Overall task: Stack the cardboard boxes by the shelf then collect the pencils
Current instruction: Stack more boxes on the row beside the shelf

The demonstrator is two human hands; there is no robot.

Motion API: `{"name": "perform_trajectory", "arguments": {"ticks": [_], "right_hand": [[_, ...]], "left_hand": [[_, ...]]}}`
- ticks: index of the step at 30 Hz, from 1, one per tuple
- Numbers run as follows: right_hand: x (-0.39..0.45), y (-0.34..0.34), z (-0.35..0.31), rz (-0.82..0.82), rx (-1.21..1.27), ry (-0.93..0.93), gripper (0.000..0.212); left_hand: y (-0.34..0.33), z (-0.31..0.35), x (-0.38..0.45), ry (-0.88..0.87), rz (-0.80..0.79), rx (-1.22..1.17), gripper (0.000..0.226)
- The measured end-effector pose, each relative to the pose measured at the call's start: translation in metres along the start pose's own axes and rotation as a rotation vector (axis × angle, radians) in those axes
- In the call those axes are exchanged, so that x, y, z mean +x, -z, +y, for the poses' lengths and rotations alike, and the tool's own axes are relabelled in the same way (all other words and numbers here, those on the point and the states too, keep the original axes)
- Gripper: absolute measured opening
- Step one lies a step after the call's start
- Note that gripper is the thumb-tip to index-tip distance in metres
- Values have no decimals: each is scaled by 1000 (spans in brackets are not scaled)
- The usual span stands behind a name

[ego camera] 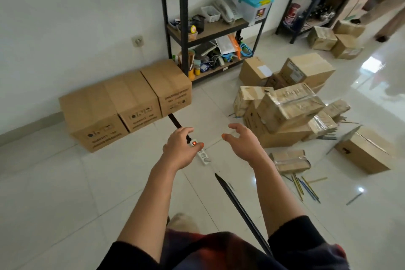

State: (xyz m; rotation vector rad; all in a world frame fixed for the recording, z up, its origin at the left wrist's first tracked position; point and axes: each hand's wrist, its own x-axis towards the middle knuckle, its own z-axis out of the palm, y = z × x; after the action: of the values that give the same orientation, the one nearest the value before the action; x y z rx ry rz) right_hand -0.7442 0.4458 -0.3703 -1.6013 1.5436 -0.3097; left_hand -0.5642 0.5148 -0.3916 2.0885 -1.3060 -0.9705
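A person stands on a white tiled floor (pixel 54 193), both bare arms reaching forward. The left hand (pixel 180 149) hangs with fingers loosely curled, holding nothing, above a white power strip (pixel 203 156) whose red switch glows. The right hand (pixel 242 141) is spread, fingers bent claw-like, and grips nothing.

At 11 o'clock from the hands, three matching cardboard boxes (pixel 129 105) sit side by side against the wall, the rightmost just beside the foot of a black metal shelf (pixel 184 28) at 12 o'clock. At 2 o'clock lies a jumbled heap of boxes (pixel 287 105), several wrapped in clear tape. A lone open box (pixel 363 151) rests at 3 o'clock. Loose pencils (pixel 304 187) lie scattered on the floor at 4 o'clock, near a small flattened taped carton (pixel 290 160). More boxes (pixel 335 39) stand near a second shelf at 1 o'clock.
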Motion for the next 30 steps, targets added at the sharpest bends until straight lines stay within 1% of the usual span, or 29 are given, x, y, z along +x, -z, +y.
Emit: {"name": "perform_trajectory", "arguments": {"ticks": [7, 15, 21, 26, 30], "right_hand": [[23, 34, 29, 10, 65, -37, 49], [89, 77, 43, 19, 55, -77, 48], [130, 111, 63, 83, 92, -144, 47], [145, 129, 81, 76, 130, -186, 48], [158, 157, 97, 71, 126, -196, 50]], "left_hand": [[-26, 36, 30, -18, -41, 37, 56], [-59, 76, 105, 2, -116, 18, 56], [-87, 118, 154, -40, -213, 43, 54], [-107, 144, 174, -46, -255, 76, 54], [-125, 165, 187, -40, -269, 101, 54]]}}
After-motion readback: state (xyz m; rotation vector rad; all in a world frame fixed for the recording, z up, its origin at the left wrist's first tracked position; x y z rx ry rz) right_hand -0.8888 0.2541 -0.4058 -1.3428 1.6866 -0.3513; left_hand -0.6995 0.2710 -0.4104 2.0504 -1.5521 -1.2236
